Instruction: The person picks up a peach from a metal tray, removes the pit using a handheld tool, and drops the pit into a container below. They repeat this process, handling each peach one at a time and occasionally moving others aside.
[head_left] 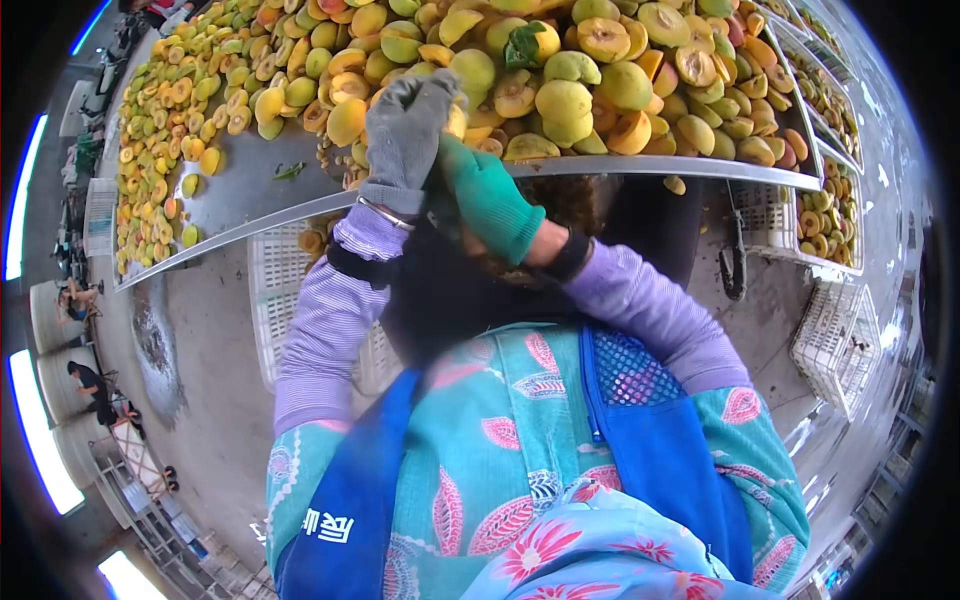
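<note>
My left hand (408,130), in a grey glove, is closed around a yellow stone fruit (457,122), of which only a small part shows between the gloves. Just below and to the right, my right hand (492,203) wears a green glove. Its fingers are curled in against the left hand and the fruit; whatever else they grip is hidden. Both hands meet above the near edge of a metal table (262,172). Heaped beyond them are whole and halved yellow-green stone fruits (566,103), some showing pits or hollows, with a green leaf (522,46) among them.
White plastic crates (280,290) stand under the table's near edge. Crates of fruit halves (826,220) line the right side, with another white crate (836,340) on the wet floor. Other people (92,390) and large pale tubs (60,325) are far left.
</note>
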